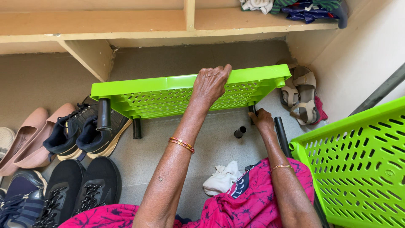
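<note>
the left hand [212, 82] sits just above the middle of the view, toward twelve o'clock, with its fingers curled over the top edge of a bright green slotted shelf panel [168, 98]. it has hold of that edge, thumb side hidden behind the plastic. the panel stands tilted on the grey floor [168, 147], its long edge running from nine o'clock up toward two o'clock. two black legs hang from its near side: one leg [103, 114] at the left corner and a shorter leg [137, 128] just beside it toward the middle.

the right hand [262, 120] is lower, at about three o'clock from the middle, closed around a black leg [252, 110] under the panel's right corner. how tight the grip is cannot be told, since the fingers are tucked under.

a loose short black tube [239, 132] lies on the floor just left of that hand, at its eight o'clock. a longer black pole [280, 131] lies touching the wrist's right side.

a second green slotted panel [358, 164] fills the four o'clock corner. sandals [301, 95] lie at two o'clock beyond the first panel. dark sneakers [84, 133] and pink flats [29, 137] lie at nine o'clock, black sneakers [80, 188] at seven. a white cloth [222, 178] lies at six o'clock by the pink dress. a wooden shelf [126, 25] runs across twelve o'clock.
</note>
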